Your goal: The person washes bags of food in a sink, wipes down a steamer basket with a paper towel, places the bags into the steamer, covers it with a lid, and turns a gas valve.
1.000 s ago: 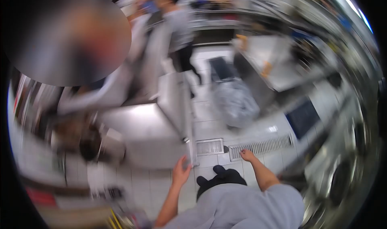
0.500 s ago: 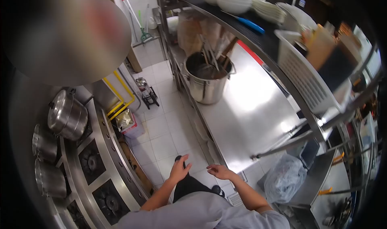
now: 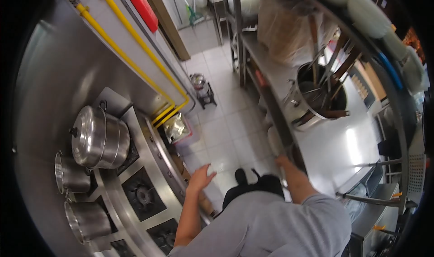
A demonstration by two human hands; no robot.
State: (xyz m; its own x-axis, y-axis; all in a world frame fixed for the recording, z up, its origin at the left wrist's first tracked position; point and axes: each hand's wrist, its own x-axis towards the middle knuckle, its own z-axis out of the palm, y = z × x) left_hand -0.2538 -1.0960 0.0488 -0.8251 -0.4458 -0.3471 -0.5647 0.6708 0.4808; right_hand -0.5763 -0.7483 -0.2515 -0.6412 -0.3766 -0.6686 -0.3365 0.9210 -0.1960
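Observation:
My left hand hangs over the tiled floor beside the front edge of the stove. Its fingers are spread and hold nothing. On the other side, my right hand is close to the long edge of the steel table, near a pale rounded thing under the tabletop. The fingers of this hand are foreshortened and blurred, so I cannot see whether they touch anything. A large steel pot stands on the table, with several long-handled tools leaning in it.
A lidded steel pot and two open pots stand along the stove's back. Yellow pipes run along the wall. A tub and a small wheeled item are on the floor. A shelf with bowls overhangs the table.
My view has shifted, so the stove and table appear further right. The pot of tools looks nearer. My right hand has moved in beside the table edge; my left hand stays spread.

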